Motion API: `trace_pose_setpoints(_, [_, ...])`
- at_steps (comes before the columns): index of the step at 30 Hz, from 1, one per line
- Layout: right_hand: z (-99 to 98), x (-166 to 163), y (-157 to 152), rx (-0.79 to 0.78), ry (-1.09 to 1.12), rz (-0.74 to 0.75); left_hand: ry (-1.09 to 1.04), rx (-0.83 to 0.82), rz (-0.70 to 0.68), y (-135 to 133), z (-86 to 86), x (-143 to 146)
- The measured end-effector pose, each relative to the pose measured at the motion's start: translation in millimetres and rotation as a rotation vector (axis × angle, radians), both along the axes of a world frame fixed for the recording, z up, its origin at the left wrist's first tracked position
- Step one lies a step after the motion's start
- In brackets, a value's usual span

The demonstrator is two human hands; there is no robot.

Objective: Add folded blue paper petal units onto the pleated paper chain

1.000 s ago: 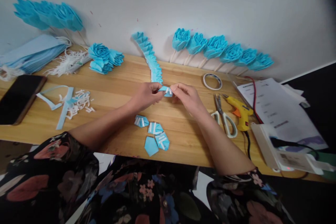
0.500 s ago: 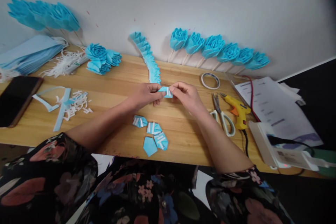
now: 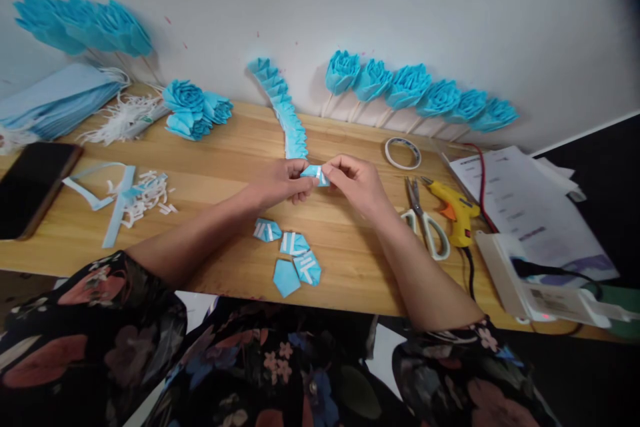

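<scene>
A small folded blue paper piece (image 3: 315, 174) with white tape strips is pinched between my left hand (image 3: 280, 181) and my right hand (image 3: 353, 180), just above the wooden table (image 3: 215, 167). Both hands are closed on it with their fingertips. Just beyond the hands, a long chain of folded blue pieces (image 3: 286, 113) runs up to the wall. Several loose folded blue pieces (image 3: 293, 255) with tape strips lie on the table near its front edge, below my hands.
Scissors (image 3: 424, 217), a yellow glue gun (image 3: 453, 204) and a tape roll (image 3: 403, 152) lie to the right, with papers (image 3: 520, 203) and a white power strip (image 3: 543, 293). Blue paper roses (image 3: 420, 93) lean on the wall. Left: phone (image 3: 33, 187), paper scraps (image 3: 130, 193), roses (image 3: 195, 108).
The hands stay together on the small blue piece, shifting only slightly; the fingers work it a little. Nothing else on the table has moved.
</scene>
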State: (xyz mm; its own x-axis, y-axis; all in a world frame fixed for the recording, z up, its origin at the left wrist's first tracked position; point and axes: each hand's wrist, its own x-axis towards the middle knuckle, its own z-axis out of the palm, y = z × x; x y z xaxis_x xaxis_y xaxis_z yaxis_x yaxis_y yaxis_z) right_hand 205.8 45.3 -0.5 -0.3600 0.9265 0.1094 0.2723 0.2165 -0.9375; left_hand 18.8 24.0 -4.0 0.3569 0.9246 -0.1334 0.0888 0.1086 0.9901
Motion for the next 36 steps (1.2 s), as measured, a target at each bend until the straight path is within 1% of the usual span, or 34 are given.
trace_pose_setpoints(6, [-4.2,1.3,0.8,-0.046,0.037,0.011,-0.009,-0.007,0.013,-0.1,-0.8,0.4])
trace_pose_setpoints(10, [-2.7,2.9,0.9,-0.07,0.074,0.046,-0.002,-0.019,0.032,-1.0,-0.1,1.2])
trace_pose_setpoints(15, [3.4,1.5,-1.1,-0.069,-0.018,0.108,0.002,-0.006,0.054,-0.9,-0.9,1.1])
trace_pose_setpoints(21, [2.1,-0.3,-1.2,-0.066,-0.061,0.1,0.028,-0.009,0.051,-1.0,-1.2,1.8])
trace_pose_setpoints(24, [-0.3,-1.2,-1.2,-0.091,-0.006,0.068,0.021,-0.005,0.054,-0.6,-0.7,1.7])
trace_pose_setpoints(27, [-1.2,-1.5,-0.9,-0.148,0.083,0.042,-0.014,-0.005,0.075,1.0,-0.3,0.6])
trace_pose_setpoints(31, [0.5,0.1,0.7,-0.25,0.19,0.057,-0.033,-0.008,0.123,3.8,0.3,-1.7])
trace_pose_setpoints(36, [1.7,2.9,2.9,-0.256,0.198,0.064,-0.029,-0.006,0.145,4.1,3.6,-3.7])
